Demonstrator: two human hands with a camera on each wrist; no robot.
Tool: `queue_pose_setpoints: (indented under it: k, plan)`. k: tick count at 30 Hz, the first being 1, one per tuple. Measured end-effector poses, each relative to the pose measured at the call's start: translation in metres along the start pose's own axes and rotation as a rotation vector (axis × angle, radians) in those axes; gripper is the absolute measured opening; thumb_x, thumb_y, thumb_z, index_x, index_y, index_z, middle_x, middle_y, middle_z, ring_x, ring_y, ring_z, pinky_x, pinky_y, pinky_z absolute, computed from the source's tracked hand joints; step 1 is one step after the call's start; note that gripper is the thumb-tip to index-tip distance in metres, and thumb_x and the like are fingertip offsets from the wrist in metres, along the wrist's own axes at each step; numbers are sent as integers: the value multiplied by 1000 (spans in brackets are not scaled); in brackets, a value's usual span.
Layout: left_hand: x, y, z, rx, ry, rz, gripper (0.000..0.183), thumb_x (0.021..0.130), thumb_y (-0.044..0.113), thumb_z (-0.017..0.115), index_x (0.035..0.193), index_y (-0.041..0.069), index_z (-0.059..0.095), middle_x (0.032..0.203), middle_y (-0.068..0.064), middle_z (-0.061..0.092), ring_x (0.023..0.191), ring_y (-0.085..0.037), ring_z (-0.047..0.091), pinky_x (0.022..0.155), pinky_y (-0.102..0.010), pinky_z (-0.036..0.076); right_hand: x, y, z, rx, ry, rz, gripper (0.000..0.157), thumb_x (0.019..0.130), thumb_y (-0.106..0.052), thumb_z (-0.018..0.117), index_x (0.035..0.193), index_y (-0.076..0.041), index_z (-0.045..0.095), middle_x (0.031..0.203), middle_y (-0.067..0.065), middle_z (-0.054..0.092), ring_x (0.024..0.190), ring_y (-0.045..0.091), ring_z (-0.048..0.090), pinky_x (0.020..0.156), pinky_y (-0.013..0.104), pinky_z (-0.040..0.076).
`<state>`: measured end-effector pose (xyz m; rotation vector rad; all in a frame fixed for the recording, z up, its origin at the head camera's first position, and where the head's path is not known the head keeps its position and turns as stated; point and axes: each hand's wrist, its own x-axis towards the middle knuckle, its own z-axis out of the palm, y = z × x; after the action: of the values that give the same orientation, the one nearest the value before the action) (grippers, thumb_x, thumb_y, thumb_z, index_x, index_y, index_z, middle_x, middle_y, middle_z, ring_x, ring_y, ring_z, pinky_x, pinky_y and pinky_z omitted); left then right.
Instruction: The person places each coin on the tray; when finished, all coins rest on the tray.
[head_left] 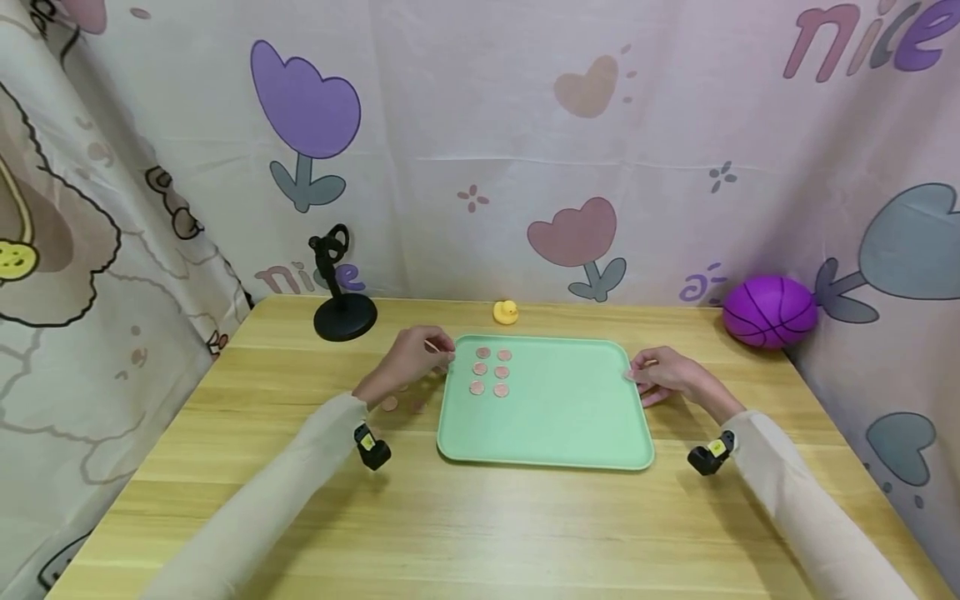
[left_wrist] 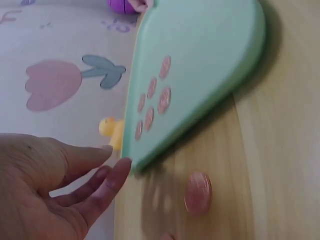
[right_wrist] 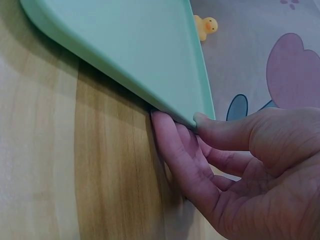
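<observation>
A mint-green tray (head_left: 570, 417) lies on the table, with several copper-coloured coins (head_left: 501, 390) in two columns at its left side. My right hand (head_left: 667, 375) grips the tray's right rim, thumb (right_wrist: 210, 127) on top and fingers (right_wrist: 172, 140) curled against the outer side. At the far left corner of the tray is my left hand (head_left: 416, 358). In the left wrist view its thumb (left_wrist: 95, 156) and index finger (left_wrist: 112, 185) stand apart with nothing between them, the index tip right at the rim. More coins (head_left: 389, 403) lie on the table beneath the left hand, partly hidden by it.
Behind the tray sits a small yellow rubber duck (head_left: 506, 312). A black stand (head_left: 345, 317) is at the back left of the wooden table (head_left: 480, 525), a purple basketball (head_left: 770, 312) at the back right. A printed curtain (head_left: 450, 100) hangs along the back.
</observation>
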<state>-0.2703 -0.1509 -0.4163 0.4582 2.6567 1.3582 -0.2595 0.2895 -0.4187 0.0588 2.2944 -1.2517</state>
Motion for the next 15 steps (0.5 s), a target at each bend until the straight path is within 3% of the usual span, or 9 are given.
queue_pose_setpoints:
  k: [6,9,12,15]
  plan:
    - [-11,-13,-21,55,29,-20,13,100,8,70,110,0,72,109,-16,72,95,-32,71,80,-39,61,1,0,1,9,-23,-18,23,107,-8,59,118,10,53,93,9,59,81,16,64,75,36,64]
    - [-16,-19,-32,83,9,-8,15,99,11,72,112,1,72,111,-14,72,100,-30,69,84,-41,59,1,1,0,-4,-19,-21,23,107,-9,59,119,10,53,93,9,59,81,16,64,75,36,64]
    - [-23,-30,-45,96,-85,35,22,98,12,75,114,-1,71,112,-15,73,102,-28,68,91,-39,56,1,2,-1,-18,-10,-4,22,107,-9,57,119,9,52,95,9,58,83,17,63,75,36,64]
    - [-37,-42,-60,114,-240,53,27,93,13,80,111,-2,67,107,-15,71,96,-23,64,88,-33,53,2,2,0,-29,-14,-1,21,108,-9,56,118,9,52,96,10,57,85,18,62,76,36,64]
